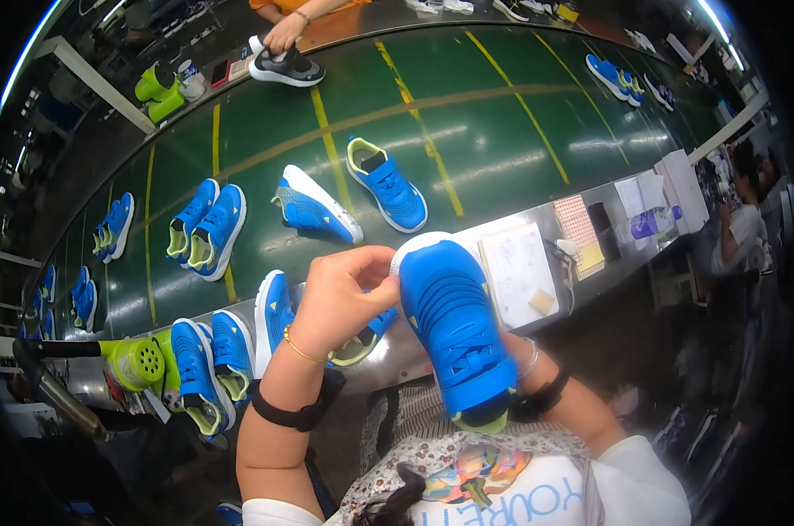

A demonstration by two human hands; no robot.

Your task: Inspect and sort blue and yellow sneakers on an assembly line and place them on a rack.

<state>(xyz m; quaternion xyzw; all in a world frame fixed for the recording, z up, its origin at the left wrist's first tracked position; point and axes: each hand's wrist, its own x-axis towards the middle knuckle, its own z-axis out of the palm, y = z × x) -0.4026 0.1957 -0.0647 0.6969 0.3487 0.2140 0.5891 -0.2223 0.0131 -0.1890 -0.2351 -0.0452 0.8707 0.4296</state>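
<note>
A blue sneaker [454, 307] with a white sole and a yellow-green lining is held up before me, toe pointing away. My left hand [344, 289] is closed in a pinch at the left side of its toe, thumb and forefinger against the white sole edge. Behind the sneaker, my right hand [521, 352] supports it; only the wrist side shows and its fingers are hidden. Under my left forearm lie more blue sneakers, one upright shoe [275, 317] and another partly covered by my arm.
A green conveyor belt [265, 140] with yellow lines carries blue sneakers, including one on its side [314, 206] and one upright [386, 186]. Papers [515, 267] lie on the metal ledge at right. A green perforated device [137, 364] stands left. Across the belt, a co-worker's hand [285, 33] holds a black shoe.
</note>
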